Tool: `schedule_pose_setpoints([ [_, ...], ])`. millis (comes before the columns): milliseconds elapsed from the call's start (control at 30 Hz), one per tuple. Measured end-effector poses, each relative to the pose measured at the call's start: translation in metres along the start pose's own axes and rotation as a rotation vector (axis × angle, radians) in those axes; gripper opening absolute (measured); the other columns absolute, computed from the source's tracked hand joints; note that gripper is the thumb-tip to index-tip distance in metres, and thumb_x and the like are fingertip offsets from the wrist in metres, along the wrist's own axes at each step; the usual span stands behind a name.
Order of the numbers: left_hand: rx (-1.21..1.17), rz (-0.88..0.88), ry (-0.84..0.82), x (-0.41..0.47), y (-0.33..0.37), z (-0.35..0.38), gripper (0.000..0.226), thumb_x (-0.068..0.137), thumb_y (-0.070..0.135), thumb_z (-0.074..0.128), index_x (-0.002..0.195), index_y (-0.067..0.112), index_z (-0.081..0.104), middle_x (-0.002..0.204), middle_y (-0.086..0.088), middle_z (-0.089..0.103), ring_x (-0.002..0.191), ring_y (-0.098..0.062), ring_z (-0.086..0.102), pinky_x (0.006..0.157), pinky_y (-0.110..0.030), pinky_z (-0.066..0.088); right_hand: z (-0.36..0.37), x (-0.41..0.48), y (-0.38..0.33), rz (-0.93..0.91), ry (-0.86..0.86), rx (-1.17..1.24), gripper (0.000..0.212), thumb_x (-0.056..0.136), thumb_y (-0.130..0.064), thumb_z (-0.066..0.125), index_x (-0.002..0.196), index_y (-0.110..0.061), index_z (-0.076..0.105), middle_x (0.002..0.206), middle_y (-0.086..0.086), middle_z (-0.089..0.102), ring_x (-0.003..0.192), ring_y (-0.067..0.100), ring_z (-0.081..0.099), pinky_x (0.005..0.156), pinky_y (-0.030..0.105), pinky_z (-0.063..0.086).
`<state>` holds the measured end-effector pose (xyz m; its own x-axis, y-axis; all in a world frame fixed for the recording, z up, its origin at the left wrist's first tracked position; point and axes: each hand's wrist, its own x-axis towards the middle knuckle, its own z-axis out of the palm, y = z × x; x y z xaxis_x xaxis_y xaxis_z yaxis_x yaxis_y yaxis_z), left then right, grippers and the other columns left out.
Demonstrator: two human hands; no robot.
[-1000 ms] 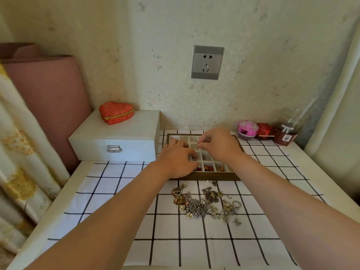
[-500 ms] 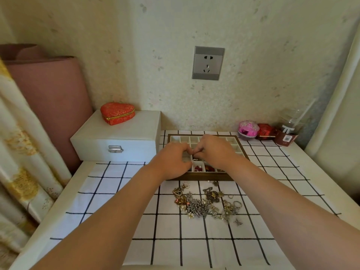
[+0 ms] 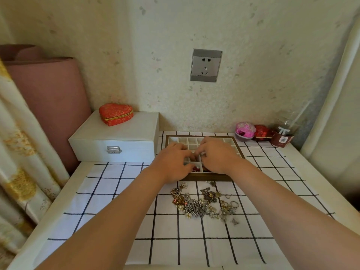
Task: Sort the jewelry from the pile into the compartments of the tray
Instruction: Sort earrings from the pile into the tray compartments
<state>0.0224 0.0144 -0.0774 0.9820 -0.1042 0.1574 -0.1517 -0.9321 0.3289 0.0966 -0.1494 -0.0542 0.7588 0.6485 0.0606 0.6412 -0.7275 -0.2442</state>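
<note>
A wooden tray [image 3: 210,178] with white compartments lies at the back of the checked cloth. Red pieces [image 3: 196,168] sit in its front compartments. Both my hands hover over the tray's middle. My left hand [image 3: 173,162] and my right hand [image 3: 217,154] have curled fingers whose tips meet over a middle compartment. They pinch a small jewelry piece that is mostly hidden between them. The pile of jewelry [image 3: 202,206], chains, rings and charms, lies on the cloth just in front of the tray, untouched.
A white jewelry box [image 3: 116,139] with a red heart-shaped case [image 3: 116,114] on top stands left of the tray. A pink ball [image 3: 245,130], a small red box [image 3: 262,132] and a plastic cup [image 3: 283,131] stand at the back right, by the wall.
Both hands have drawn back from the tray's far rows toward its middle, and the fingertips have come together. The pile has not moved.
</note>
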Motion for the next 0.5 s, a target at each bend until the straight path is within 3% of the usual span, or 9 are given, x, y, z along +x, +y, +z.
schedule_pose_setpoints([
  [100, -0.099, -0.037, 0.04, -0.001, -0.001, -0.003, 0.032, 0.093, 0.038, 0.058, 0.124, 0.031, 0.061, 0.129, 0.002, 0.053, 0.128, -0.018, 0.041, 0.106, -0.039, 0.038, 0.0, 0.0, 0.001, 0.009, 0.003, 0.009, 0.033, 0.094, -0.013, 0.055, 0.103, -0.037, 0.075, 0.117, -0.007, 0.053, 0.102, 0.015, 0.055, 0.082, 0.035, 0.049],
  [300, 0.099, -0.002, -0.075, 0.0, 0.0, 0.003, 0.048, 0.095, 0.057, 0.044, 0.138, 0.038, 0.05, 0.146, 0.0, 0.045, 0.137, -0.021, 0.029, 0.113, -0.046, 0.029, -0.001, -0.006, -0.002, -0.002, -0.038, -0.037, 0.033, 0.092, -0.012, 0.056, 0.109, -0.035, 0.073, 0.119, -0.005, 0.05, 0.104, 0.017, 0.054, 0.082, 0.037, 0.05],
  [500, 0.004, 0.006, -0.021, -0.008, 0.004, -0.004, 0.044, 0.094, 0.053, 0.05, 0.134, 0.036, 0.055, 0.139, 0.004, 0.047, 0.134, -0.016, 0.031, 0.111, -0.043, 0.033, -0.013, -0.022, 0.0, -0.006, 0.052, 0.037, 0.026, 0.098, -0.02, 0.056, 0.116, -0.035, 0.068, 0.121, -0.011, 0.05, 0.094, 0.012, 0.055, 0.077, 0.031, 0.048],
])
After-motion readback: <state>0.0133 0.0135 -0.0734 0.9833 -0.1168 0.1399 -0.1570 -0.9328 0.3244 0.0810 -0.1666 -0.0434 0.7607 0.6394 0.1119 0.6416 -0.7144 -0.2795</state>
